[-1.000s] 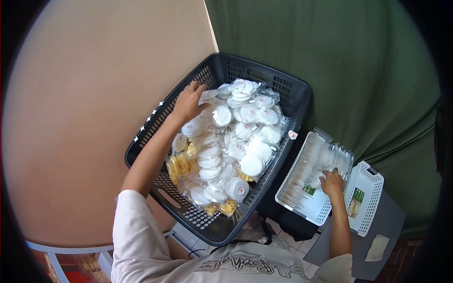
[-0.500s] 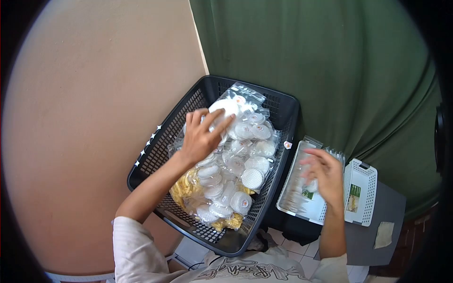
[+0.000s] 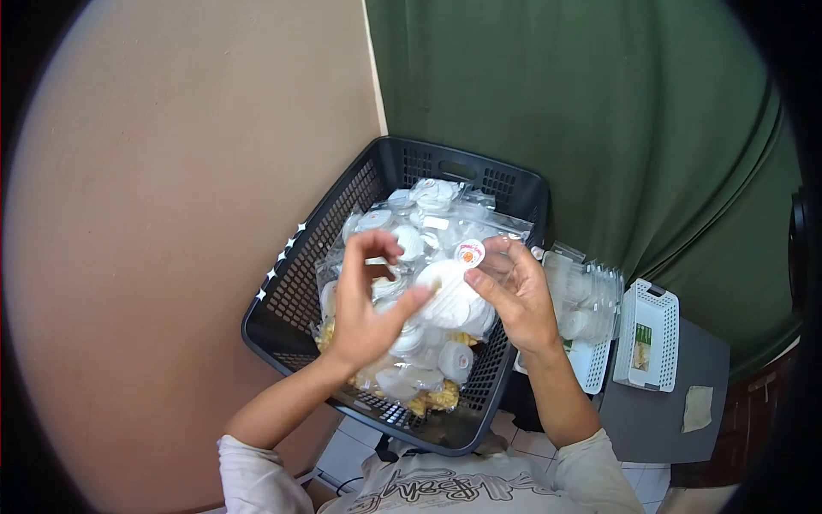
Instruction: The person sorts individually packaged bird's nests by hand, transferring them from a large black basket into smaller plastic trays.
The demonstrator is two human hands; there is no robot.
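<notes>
A clear plastic bag of white round pads is held above the black basket by my right hand, its thumb and fingers pinching the bag's right side. On the bag sits a round white label with an orange and pink print. My left hand is slightly blurred at the bag's left; its fingers curve apart from the thumb, whose tip overlaps the pads in this view. Below both hands, more bagged white pads fill the black basket, along with yellow pieces in bags.
Right of the basket, a white tray holds a row of clear bags. Beyond it a second white basket stands on a grey table with a beige cloth piece. A wall and green curtain border the space.
My right hand has moved left from the white tray to over the black basket and now grips a bag. My left hand has come down and away from the pads at the back.
</notes>
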